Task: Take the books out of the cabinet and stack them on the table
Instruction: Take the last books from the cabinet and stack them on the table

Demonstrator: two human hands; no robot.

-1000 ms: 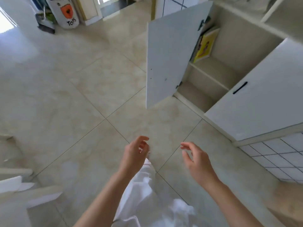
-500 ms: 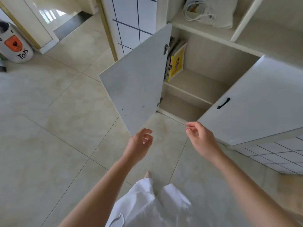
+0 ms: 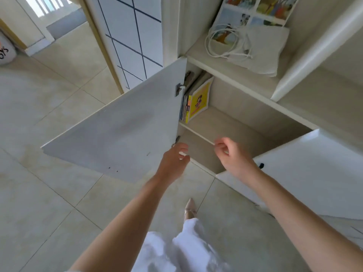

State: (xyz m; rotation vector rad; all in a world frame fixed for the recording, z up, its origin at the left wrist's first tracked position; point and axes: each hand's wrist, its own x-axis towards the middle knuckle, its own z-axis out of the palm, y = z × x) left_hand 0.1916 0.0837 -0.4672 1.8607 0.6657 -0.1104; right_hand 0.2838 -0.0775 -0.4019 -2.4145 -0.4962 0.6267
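A low white cabinet (image 3: 235,122) stands with both doors swung open. On its upper inner shelf several books (image 3: 194,99) lean upright at the left end, a yellow-covered one in front. My left hand (image 3: 173,160) reaches toward the opening below the books, fingers loosely curled, holding nothing. My right hand (image 3: 232,154) hovers in front of the shelf edge, fingers also loosely curled and empty. Both hands are still well below the books.
The left door (image 3: 117,138) juts out over the tiled floor to my left; the right door (image 3: 306,173) with a black handle stands open at right. Above the cabinet, a counter holds a cloth bag (image 3: 257,50) and white cord. A toy bin (image 3: 5,52) sits far left.
I have moved closer to the cabinet and the view has tilted up. Both hands have risen from floor level to the front of the open cabinet.
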